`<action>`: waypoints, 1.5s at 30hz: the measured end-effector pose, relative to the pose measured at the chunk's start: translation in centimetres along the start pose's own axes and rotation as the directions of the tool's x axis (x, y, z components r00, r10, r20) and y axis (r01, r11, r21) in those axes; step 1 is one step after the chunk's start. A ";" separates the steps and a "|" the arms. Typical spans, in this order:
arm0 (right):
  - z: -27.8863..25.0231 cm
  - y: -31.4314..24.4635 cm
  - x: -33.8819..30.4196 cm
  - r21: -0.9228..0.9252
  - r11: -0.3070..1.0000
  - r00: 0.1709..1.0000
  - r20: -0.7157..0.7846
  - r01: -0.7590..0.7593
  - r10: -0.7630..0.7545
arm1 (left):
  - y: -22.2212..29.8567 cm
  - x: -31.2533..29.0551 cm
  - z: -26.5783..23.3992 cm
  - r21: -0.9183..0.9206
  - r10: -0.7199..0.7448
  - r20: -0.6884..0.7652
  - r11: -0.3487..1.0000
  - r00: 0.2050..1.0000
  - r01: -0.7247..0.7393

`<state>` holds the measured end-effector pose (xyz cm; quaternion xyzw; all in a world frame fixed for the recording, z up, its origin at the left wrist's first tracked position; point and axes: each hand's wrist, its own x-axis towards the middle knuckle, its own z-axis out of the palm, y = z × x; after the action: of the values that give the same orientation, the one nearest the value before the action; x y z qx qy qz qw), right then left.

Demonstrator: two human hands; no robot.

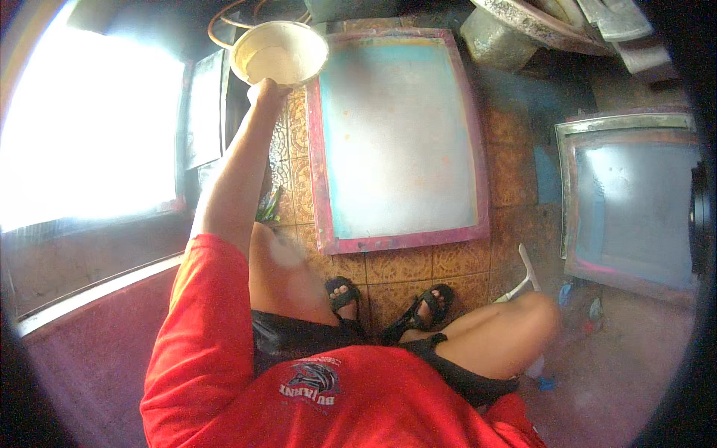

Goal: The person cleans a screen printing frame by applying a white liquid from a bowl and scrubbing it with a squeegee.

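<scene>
In the head view, a round, pale cream bowl (279, 51) is held up at the top of the picture, left of centre. Its rim is thin and slightly worn, and a light, cloudy liquid or wash is seen inside, brighter toward the near wall. The bowl is gripped from below by the left hand (267, 92), whose fingers are closed around the bowl's near edge; the arm is stretched forward from a red sleeve (196, 321). The right hand is not seen in this view, so whether it is open or closed cannot be told.

Just to the right of the bowl, a large rectangular screen frame (323, 187) is laid flat on the patterned brown tile floor (455, 261). Its border is stained pink and magenta, and its mesh is pale grey with a turquoise tint along the edges. The bowl's rim overlaps the frame's upper left corner in the picture; whether they touch cannot be told.

A second frame (627, 127), grey-edged with pink stains, is seen at the right, well apart from the first. A white-handled tool (529, 272) is lying on the tiles between the two frames, near the right knee. Two feet in black sandals (418, 306) are placed on the floor below the first frame. Bright light is let in by a window at the left.
</scene>
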<state>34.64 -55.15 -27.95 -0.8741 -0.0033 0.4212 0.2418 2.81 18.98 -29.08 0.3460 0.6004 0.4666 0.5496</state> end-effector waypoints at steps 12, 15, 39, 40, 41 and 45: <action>0.1 -0.9 0.7 0.065 0.998 1.000 -0.007 -0.005 0.006 | 2.9 0.8 2.4 0.342 0.128 -0.244 0.939 0.961 -0.038; -0.6 -1.1 0.6 0.071 0.997 1.000 -0.012 -0.009 0.010 | 3.1 0.0 3.5 0.331 0.063 -0.265 0.943 0.962 0.030; -2.0 -0.4 1.0 0.109 0.994 0.998 -0.058 0.011 -0.005 | 1.1 1.2 2.7 0.315 0.099 -0.109 0.947 0.989 -0.060; -1.9 -0.2 1.0 0.106 0.994 0.998 -0.062 0.015 -0.009 | 0.8 1.0 1.7 0.388 0.178 0.035 0.904 0.983 -0.178; -1.9 0.0 0.9 0.107 0.994 0.998 -0.064 0.017 -0.010 | 0.8 0.9 0.9 0.333 0.187 0.086 0.920 0.979 -0.205; -1.6 0.5 0.5 0.100 0.994 0.995 -0.096 0.037 -0.027 | 0.8 0.0 -1.3 -0.169 0.033 0.087 0.985 0.996 -0.018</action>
<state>36.04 -56.12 -27.67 -0.8796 0.0155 0.3749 0.2926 1.41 18.99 -28.34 0.3264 0.5294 0.5066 0.5971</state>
